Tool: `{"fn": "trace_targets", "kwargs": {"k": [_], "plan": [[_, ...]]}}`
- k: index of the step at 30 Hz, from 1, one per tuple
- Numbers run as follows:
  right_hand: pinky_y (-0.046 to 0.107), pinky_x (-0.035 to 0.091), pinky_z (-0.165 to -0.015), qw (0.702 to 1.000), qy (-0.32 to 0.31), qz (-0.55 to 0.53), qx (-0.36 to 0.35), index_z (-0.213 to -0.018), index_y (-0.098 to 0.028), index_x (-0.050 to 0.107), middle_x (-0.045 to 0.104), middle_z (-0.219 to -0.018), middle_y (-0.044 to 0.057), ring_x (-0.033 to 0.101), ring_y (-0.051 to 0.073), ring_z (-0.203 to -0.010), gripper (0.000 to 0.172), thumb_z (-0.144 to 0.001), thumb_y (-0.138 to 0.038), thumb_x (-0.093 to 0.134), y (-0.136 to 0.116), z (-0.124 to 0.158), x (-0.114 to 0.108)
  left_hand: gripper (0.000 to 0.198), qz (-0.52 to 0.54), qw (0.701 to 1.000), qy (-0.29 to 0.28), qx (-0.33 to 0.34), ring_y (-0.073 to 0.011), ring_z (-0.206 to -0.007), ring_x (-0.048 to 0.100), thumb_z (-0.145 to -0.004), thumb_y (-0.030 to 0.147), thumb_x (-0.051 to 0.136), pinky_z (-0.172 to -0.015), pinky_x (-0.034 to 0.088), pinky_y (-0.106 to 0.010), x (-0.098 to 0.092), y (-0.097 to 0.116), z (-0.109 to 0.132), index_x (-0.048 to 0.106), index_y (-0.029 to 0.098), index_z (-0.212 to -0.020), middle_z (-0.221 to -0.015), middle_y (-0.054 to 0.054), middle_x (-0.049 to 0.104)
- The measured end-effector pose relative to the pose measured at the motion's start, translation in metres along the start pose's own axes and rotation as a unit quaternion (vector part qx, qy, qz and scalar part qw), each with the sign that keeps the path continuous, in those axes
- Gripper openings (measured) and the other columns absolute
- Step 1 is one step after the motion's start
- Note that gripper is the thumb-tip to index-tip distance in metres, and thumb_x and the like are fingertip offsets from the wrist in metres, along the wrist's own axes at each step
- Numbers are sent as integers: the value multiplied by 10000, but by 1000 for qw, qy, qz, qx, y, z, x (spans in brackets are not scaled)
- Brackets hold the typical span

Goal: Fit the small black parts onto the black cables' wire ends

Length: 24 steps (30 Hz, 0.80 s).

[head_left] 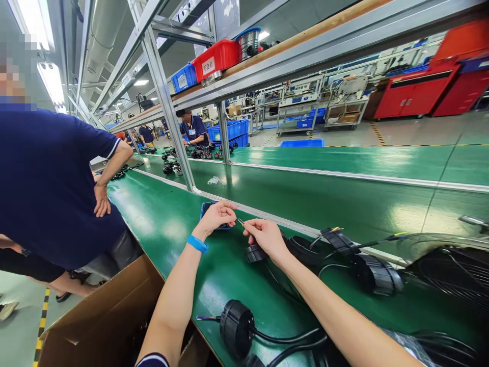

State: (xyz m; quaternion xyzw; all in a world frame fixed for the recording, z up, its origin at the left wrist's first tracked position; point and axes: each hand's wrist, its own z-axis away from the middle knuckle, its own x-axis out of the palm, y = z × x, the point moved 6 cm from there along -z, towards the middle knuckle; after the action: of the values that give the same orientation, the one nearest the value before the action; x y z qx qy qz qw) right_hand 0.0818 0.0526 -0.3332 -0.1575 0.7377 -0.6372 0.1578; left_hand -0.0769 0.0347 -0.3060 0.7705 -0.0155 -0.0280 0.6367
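Thin coloured wires (240, 221) stretch across the small gap between my two hands, over the green bench. My left hand (217, 218), with a blue band at the wrist, is closed in a pinch at their far end. Thumb and fingers of my right hand (266, 237) pinch the same wires from the other side. Partly hidden just below my right hand is a black round housing (255, 253). A small blue tray (206, 208) sits behind my left hand. Nearer me lies another black round housing (236, 329), with a thick cable and coloured wire ends.
More black housings (376, 274) and cables crowd the right side, beside a black fan grille (451, 272). An open cardboard box (103, 311) stands at the bench's left edge. A person in navy (57, 183) stands at left. Overhead, a shelf holds a red bin (216, 58).
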Motion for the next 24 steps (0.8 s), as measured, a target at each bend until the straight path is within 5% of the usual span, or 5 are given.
{"fn": "trace_targets", "kwargs": {"k": [17,24], "plan": [[197,407,-398,999,16,-34,21,-692,-154,658,657,-583,26,539,97,-408,230,-722,-378,698,0,1,-1,457,8,1000,-19,4,-117,-605,647,-668,227,837,-628,523,-260,4,-1,1,588,116,-1036,-739,-5,665],[202,418,-403,1000,16,-19,8,-653,-157,651,646,-564,17,535,95,-393,246,-715,-388,706,-1,0,-2,509,6,998,-55,-31,-125,-576,644,-641,287,876,-607,530,-271,19,-12,0,608,92,-1027,-718,-29,681]]}}
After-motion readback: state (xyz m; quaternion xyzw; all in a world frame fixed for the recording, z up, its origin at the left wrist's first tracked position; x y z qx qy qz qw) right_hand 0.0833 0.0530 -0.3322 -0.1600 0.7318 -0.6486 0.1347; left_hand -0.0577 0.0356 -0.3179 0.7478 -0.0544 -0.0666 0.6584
